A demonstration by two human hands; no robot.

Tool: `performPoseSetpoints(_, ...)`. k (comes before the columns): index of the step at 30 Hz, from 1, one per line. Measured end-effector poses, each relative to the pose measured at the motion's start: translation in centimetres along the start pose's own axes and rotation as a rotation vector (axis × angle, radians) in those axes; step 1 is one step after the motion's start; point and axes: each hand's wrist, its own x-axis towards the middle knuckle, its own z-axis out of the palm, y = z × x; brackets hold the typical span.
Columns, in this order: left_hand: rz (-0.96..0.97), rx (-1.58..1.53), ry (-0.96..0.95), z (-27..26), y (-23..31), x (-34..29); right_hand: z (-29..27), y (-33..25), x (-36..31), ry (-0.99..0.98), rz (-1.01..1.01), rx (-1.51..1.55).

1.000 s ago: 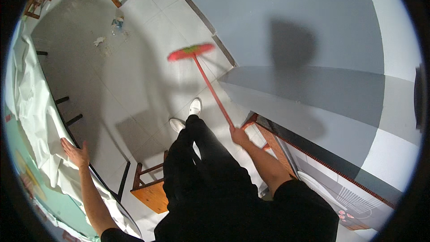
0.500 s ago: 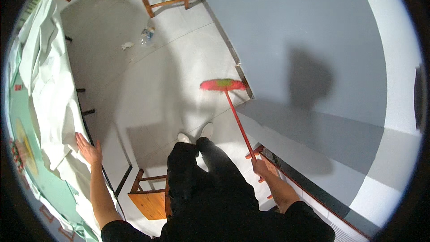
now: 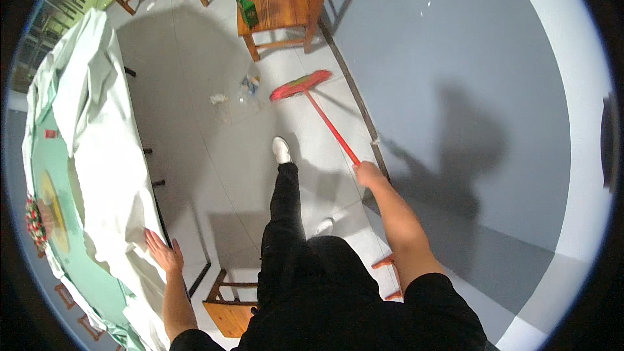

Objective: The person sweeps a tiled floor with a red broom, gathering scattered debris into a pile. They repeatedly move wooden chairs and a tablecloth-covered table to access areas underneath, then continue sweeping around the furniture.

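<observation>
My right hand (image 3: pixel 369 174) is closed around the upper end of a broom's red handle. The broom (image 3: pixel 331 127) reaches away from me, and its red and green bristle head is slightly blurred; I cannot tell whether it touches the floor. Just left of the head lies a clear plastic wrapper (image 3: pixel 247 90) with blue on it, and a crumpled white tissue (image 3: pixel 218 99) is beside that. My left hand (image 3: pixel 166 252) has its fingers stretched out against the white cloth (image 3: pixel 110 156) hanging over the table's edge, and it grips nothing visible.
A wooden chair (image 3: pixel 279 1) carrying a green box (image 3: pixel 247 10) stands ahead, with more chairs at the far left. The round table with a green cover (image 3: pixel 62 149) fills the left side. A grey wall (image 3: pixel 416 58) runs along the right. Another wooden chair (image 3: pixel 229 315) is near my left leg.
I have stepped forward, one foot ahead of the other. The broom head has swung away from the wall toward the litter and turned at a slant. My left hand remains against the cloth.
</observation>
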Motion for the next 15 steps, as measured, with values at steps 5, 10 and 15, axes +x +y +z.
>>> performPoseSetpoints(5, -0.303, -0.026, -0.305, -4.5, 3.5, 1.4, -8.2, 0.2, -1.2, 0.04, -0.045, -0.058)
performPoseSetpoints(10, -0.15, -0.72, -0.019, -8.8, 17.9, 11.2, -6.9, 2.7, -7.4, -0.223, 0.268, 0.071)
performPoseSetpoints(15, -0.053, -1.118, -0.147, -5.1, 37.8, 41.1, -6.1, -3.5, -2.7, -0.196, 0.251, -0.023)
